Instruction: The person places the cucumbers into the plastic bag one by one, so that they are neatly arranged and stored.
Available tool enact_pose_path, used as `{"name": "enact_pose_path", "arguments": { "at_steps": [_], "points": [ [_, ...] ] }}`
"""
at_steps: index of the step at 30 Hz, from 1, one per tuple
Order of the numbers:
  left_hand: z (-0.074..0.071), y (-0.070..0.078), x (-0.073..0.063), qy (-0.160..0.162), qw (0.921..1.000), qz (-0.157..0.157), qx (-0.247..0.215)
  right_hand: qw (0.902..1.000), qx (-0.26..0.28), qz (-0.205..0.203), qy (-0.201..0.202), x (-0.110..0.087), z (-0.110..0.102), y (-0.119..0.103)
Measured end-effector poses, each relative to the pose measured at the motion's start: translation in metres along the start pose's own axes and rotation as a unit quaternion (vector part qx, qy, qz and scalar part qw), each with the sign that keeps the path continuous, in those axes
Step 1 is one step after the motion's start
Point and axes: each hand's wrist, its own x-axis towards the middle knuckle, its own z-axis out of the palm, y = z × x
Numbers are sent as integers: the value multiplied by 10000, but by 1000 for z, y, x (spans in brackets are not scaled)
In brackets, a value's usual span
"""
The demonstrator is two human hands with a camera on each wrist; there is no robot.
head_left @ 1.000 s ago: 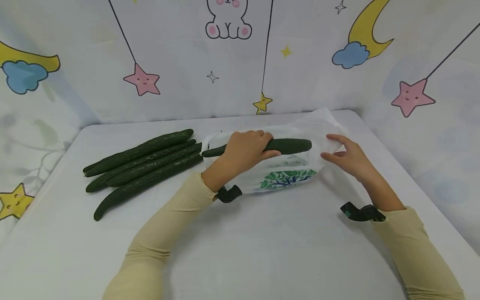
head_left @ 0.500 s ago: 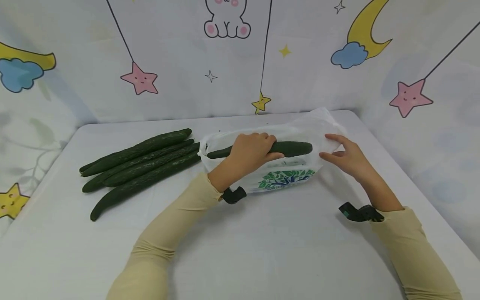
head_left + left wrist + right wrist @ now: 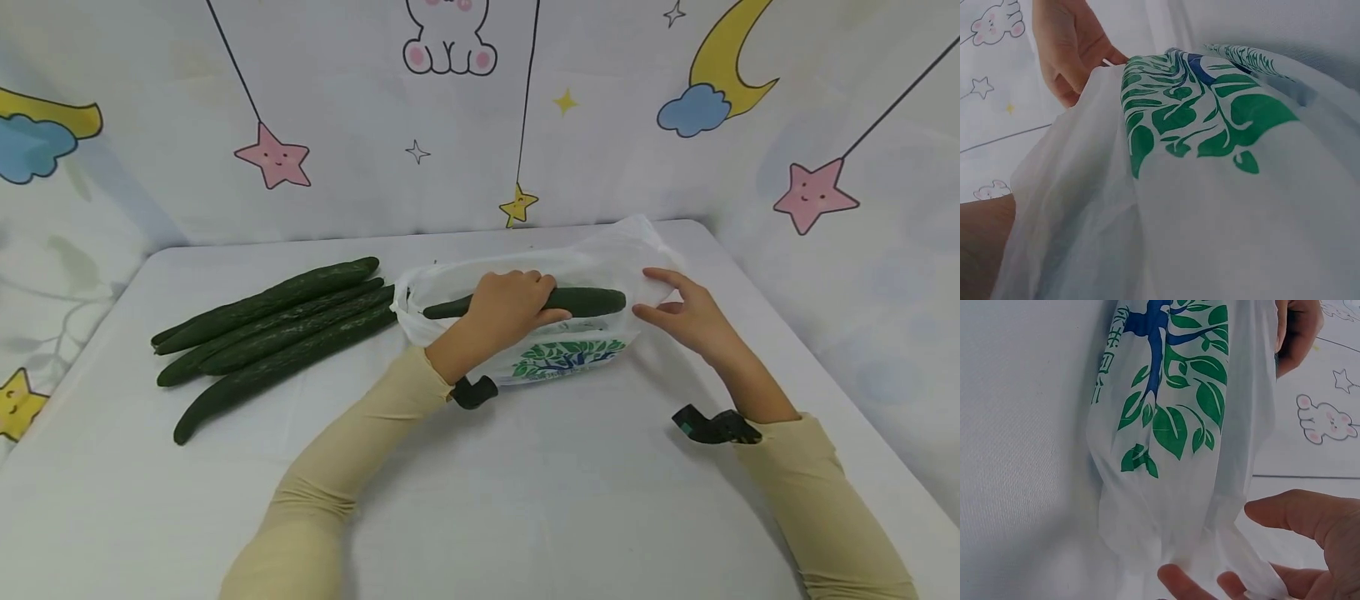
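In the head view my left hand [image 3: 510, 304] grips a dark green cucumber [image 3: 592, 302] around its middle. The cucumber lies lengthwise within the mouth of a white plastic bag [image 3: 645, 242] printed with a green and blue tree. My right hand [image 3: 686, 317] is at the bag's right end, thumb and index finger spread apart. From the right wrist, a bag flap [image 3: 1241, 550] passes between the thumb and fingers [image 3: 1182, 581]. The left wrist view is mostly filled by the bag [image 3: 1210, 219], which hides the cucumber there.
Several cucumbers [image 3: 285, 333] lie side by side on the left of the white table [image 3: 525, 483], tips near the bag's left edge. Behind the table hangs a patterned white cloth [image 3: 360, 100]. A black wrist mount [image 3: 716, 425] sticks out from the right sleeve.
My left hand has moved slightly right and nearer with the cucumber, whose thin left end has come inside the bag's left rim. The right hand has stayed nearly in place at the bag.
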Motion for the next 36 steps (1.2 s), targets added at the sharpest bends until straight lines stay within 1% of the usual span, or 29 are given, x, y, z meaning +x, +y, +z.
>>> {"name": "enact_pose_path", "arguments": {
  "at_steps": [8, 13, 16, 18, 24, 29, 32, 36],
  "points": [
    [1, 8, 6, -295, 9994, -21, -196, 10000, 11, -23, 43, 0, 1, 1],
    [5, 10, 7, -292, 9994, -29, -201, 9999, 53, -104, 76, -2, 2, 0],
    [9, 11, 8, -344, 9992, -38, -186, 9998, 91, -146, 74, -2, 3, -1],
    [10, 12, 9, -434, 9988, -55, -233, 9998, 92, -165, 71, -2, 3, -1],
    [12, 13, 11, -871, 9953, -152, -404, 9998, 63, -163, 74, -1, 2, -1],
    [15, 13, 12, -1100, 9919, -217, -589, 9998, 73, -185, 70, 0, 2, -1],
    [17, 12, 12, -1143, 9912, -202, -641, 9998, 91, -161, 51, 0, 1, -1],
    [20, 11, 10, -1091, 9921, -112, -608, 9999, 90, -118, 33, 0, 1, 0]
  ]
}}
